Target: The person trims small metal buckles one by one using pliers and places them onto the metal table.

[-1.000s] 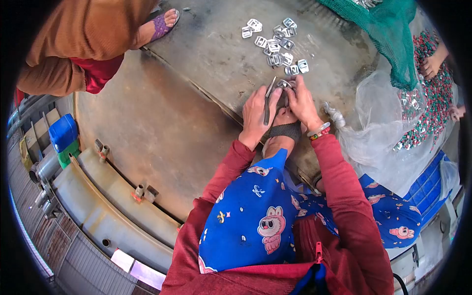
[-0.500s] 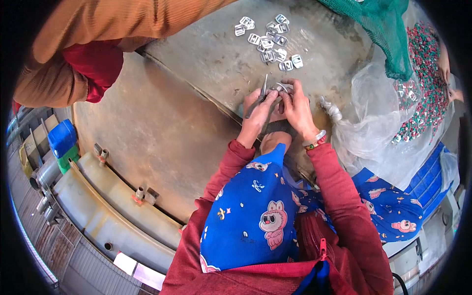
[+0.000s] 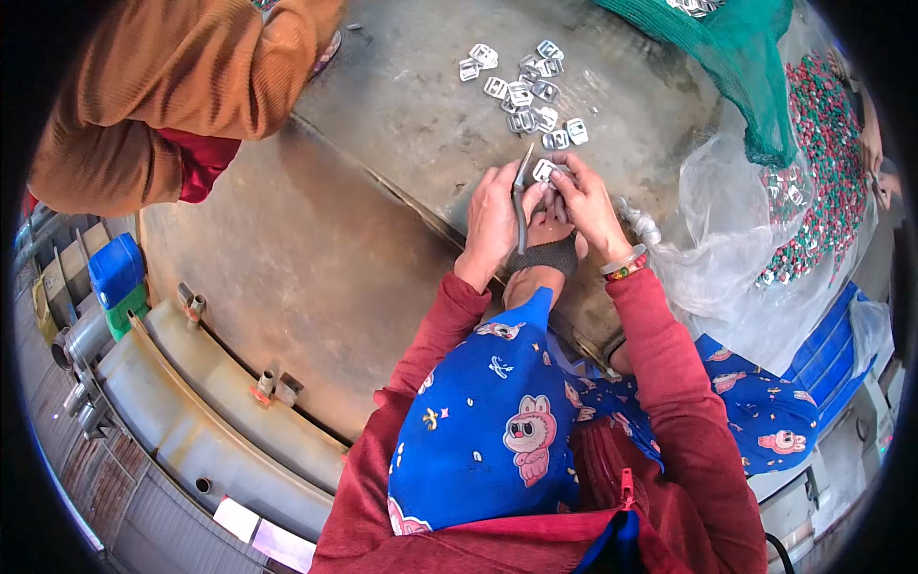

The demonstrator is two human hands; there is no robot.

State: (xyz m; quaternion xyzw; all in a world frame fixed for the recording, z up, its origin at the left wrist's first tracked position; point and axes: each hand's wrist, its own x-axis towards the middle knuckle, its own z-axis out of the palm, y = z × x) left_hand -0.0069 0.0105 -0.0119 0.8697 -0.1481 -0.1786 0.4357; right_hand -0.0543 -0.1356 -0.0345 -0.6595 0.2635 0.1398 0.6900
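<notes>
My left hand (image 3: pixel 492 218) is closed around a slim pointed metal tool (image 3: pixel 520 206) with a dark, curved handle; its tip points up and away from me. I cannot make out the tool's exact kind. Between the fingers of my right hand (image 3: pixel 588 206) is a small silver metal buckle (image 3: pixel 544 170), close beside the tool. Both hands are held together above my foot in a dark sandal strap (image 3: pixel 547 256). Just beyond them, several similar loose buckles (image 3: pixel 519 94) lie scattered on the metal surface (image 3: pixel 411 105).
Green netting (image 3: pixel 736 72) and a clear plastic sheet (image 3: pixel 717 258) lie at the right. A heap of small red and green pieces (image 3: pixel 820 163) is there, with another person's hand (image 3: pixel 870 148) beside it. A person's brown-clothed leg (image 3: pixel 210 77) is at upper left.
The buckle in my right hand has turned to show its flat face. The tool in my left hand has tilted upright, its handle now in view. The brown-clothed leg has drawn back left.
</notes>
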